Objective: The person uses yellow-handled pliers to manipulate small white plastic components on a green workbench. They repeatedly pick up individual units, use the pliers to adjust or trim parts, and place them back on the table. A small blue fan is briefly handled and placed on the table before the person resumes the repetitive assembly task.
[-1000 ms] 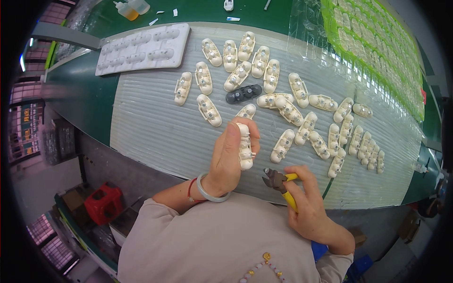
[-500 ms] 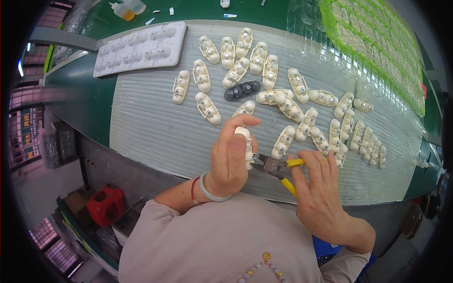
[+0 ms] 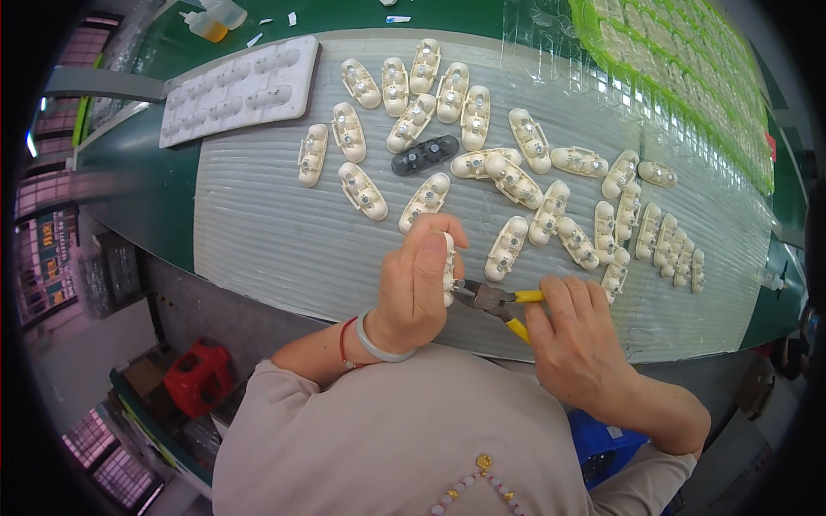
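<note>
Upright in my left hand (image 3: pixel 415 279) is a cream oval plastic part (image 3: pixel 448 268), gripped between thumb and fingers with its knobbly side turned to the right. My right hand (image 3: pixel 575 340) is closed on yellow-handled cutting pliers (image 3: pixel 492 298). Their dark jaws meet the right side of the part; whether they pinch anything there I cannot tell. Past my hands, several like cream parts (image 3: pixel 425 202) with round metal-coloured spots lie scattered over a ribbed, pale mat (image 3: pixel 284 249). Among them sits one dark grey part (image 3: pixel 425 156) of similar shape.
A white moulded tray (image 3: pixel 241 90) lies at the back left, near small bottles with amber liquid (image 3: pixel 206 26). Clear blister trays (image 3: pixel 671 77) with a bright green edge fill the back right. A blue bin (image 3: pixel 602 443) stands below the table, a red stool (image 3: pixel 200 377) at lower left.
The view has shifted slightly. My left hand has turned the cream part so it shows more edge-on. The pliers stay at its right side, their handles still spread.
</note>
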